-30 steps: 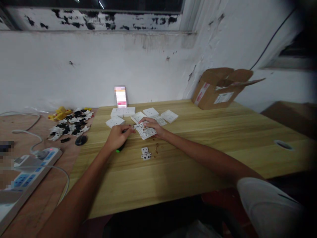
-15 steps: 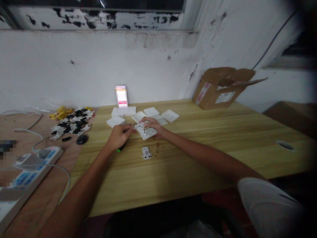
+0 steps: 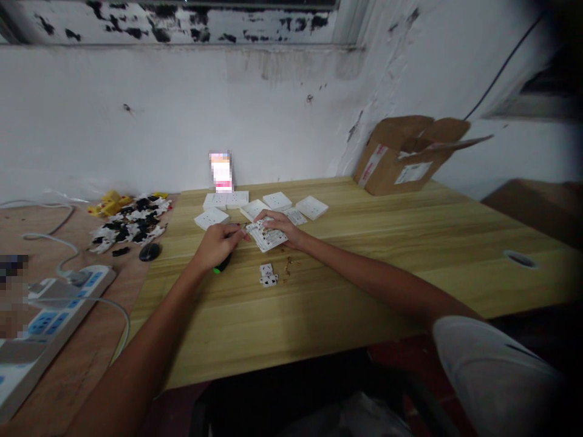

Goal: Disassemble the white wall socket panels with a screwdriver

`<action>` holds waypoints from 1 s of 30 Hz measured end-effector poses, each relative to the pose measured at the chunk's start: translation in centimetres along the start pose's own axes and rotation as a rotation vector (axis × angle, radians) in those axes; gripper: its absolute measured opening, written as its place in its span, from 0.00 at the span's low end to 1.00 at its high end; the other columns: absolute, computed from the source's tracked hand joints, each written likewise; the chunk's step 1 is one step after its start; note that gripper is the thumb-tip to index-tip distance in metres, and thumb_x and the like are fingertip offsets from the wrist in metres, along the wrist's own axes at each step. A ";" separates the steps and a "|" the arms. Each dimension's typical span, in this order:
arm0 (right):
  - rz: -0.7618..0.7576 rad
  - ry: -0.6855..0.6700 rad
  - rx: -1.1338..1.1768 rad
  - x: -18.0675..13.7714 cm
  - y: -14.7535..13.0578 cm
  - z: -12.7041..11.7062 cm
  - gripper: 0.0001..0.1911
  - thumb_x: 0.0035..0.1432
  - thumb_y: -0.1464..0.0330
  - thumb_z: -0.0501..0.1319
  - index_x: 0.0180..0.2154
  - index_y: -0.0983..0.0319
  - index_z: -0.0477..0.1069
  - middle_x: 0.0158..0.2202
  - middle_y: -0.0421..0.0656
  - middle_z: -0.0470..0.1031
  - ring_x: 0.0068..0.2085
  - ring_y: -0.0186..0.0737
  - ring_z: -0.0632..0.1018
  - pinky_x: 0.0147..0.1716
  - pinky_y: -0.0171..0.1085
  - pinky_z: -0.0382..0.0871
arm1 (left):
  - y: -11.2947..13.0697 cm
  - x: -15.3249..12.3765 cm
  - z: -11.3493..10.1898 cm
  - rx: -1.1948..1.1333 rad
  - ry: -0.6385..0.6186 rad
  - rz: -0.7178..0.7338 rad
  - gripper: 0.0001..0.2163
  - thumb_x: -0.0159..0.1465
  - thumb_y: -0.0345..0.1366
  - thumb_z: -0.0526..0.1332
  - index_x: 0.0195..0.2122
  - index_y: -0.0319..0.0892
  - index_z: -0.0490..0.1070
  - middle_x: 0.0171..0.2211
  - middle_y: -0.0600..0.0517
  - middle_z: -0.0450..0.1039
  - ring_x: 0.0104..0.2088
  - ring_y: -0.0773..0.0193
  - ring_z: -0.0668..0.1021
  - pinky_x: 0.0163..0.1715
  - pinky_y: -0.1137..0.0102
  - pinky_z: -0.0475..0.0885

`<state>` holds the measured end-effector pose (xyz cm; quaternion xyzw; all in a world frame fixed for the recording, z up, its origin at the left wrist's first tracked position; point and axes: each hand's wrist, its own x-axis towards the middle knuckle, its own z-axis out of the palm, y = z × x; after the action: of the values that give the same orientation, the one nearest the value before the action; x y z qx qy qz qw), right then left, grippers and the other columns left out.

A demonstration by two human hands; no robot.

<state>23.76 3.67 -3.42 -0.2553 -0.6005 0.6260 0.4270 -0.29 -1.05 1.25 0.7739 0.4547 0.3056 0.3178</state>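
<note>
My left hand [image 3: 217, 244] is closed round a screwdriver [image 3: 223, 265]; its black handle with a green end sticks out below the palm. The shaft points right, toward a white wall-socket panel [image 3: 272, 239]. That panel is gripped by my right hand [image 3: 283, 227], its back side tilted up toward me. Where the screwdriver tip meets the panel is too small to make out. Just below the hands, small white socket inserts [image 3: 268, 275] lie on the table beside some brass-coloured metal pieces [image 3: 288, 266].
Several white socket panels [image 3: 311, 207] lie behind my hands, with a lit phone [image 3: 221, 172] propped at the wall. To the left are a pile of black and white parts [image 3: 132, 221], a computer mouse [image 3: 150, 252] and a power strip [image 3: 98, 284]. An open cardboard box [image 3: 392, 158] stands back right.
The whole scene sits slightly higher in the picture, as my head has tilted a little. Both hands keep hold of the same things in nearly the same pose.
</note>
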 end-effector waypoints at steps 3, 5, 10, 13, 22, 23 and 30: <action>-0.011 -0.002 -0.002 0.0 0.0 0.1 0.19 0.55 0.59 0.71 0.43 0.64 0.75 0.32 0.39 0.78 0.27 0.32 0.75 0.25 0.29 0.65 | 0.1 0.1 -0.1 0.103 0.019 0.049 0.19 0.68 0.45 0.57 0.37 0.39 0.84 0.27 0.53 0.77 0.28 0.63 0.72 0.33 0.69 0.64; -0.011 -0.005 -0.005 0.0 0.0 0.1 0.19 0.55 0.59 0.71 0.44 0.64 0.74 0.31 0.38 0.78 0.27 0.32 0.75 0.24 0.29 0.64 | 0.0 0.2 -0.2 0.128 0.026 0.067 0.19 0.69 0.45 0.56 0.37 0.39 0.84 0.32 0.52 0.80 0.31 0.61 0.75 0.37 0.69 0.66; -0.012 -0.009 -0.042 -0.1 0.2 -0.1 0.18 0.57 0.59 0.70 0.44 0.63 0.75 0.32 0.39 0.78 0.27 0.32 0.75 0.25 0.29 0.64 | -0.3 0.1 -0.2 0.126 0.018 0.069 0.19 0.69 0.45 0.56 0.37 0.39 0.84 0.30 0.52 0.79 0.30 0.62 0.74 0.34 0.69 0.65; -0.005 -0.018 -0.039 -0.1 0.0 -0.1 0.18 0.57 0.58 0.70 0.44 0.63 0.74 0.31 0.38 0.78 0.27 0.32 0.74 0.25 0.29 0.64 | -0.5 0.0 -0.1 0.090 0.019 0.066 0.20 0.69 0.47 0.56 0.37 0.39 0.83 0.25 0.53 0.75 0.29 0.62 0.72 0.32 0.70 0.64; 0.016 -0.001 -0.012 -0.1 0.0 0.0 0.19 0.55 0.59 0.71 0.43 0.62 0.74 0.33 0.40 0.80 0.28 0.34 0.76 0.26 0.30 0.68 | -0.2 0.1 0.3 0.099 0.046 0.078 0.19 0.70 0.46 0.56 0.37 0.39 0.83 0.31 0.51 0.81 0.34 0.60 0.76 0.37 0.69 0.67; 0.016 0.003 -0.013 -0.1 0.0 0.0 0.18 0.55 0.59 0.71 0.43 0.62 0.74 0.34 0.40 0.80 0.28 0.34 0.77 0.26 0.30 0.68 | -0.2 0.2 0.2 0.113 0.045 0.085 0.19 0.70 0.46 0.56 0.37 0.39 0.83 0.32 0.51 0.81 0.34 0.59 0.76 0.37 0.69 0.67; 0.018 0.001 -0.021 -0.2 -0.3 0.4 0.19 0.54 0.58 0.71 0.43 0.63 0.75 0.33 0.40 0.80 0.28 0.34 0.76 0.26 0.30 0.67 | -0.1 0.1 -0.3 0.120 0.012 0.078 0.19 0.69 0.45 0.56 0.36 0.39 0.83 0.28 0.52 0.79 0.30 0.61 0.74 0.34 0.69 0.65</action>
<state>23.65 3.24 -3.15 -0.2657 -0.6046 0.6232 0.4188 -0.56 -0.85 1.36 0.8069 0.4434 0.2946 0.2561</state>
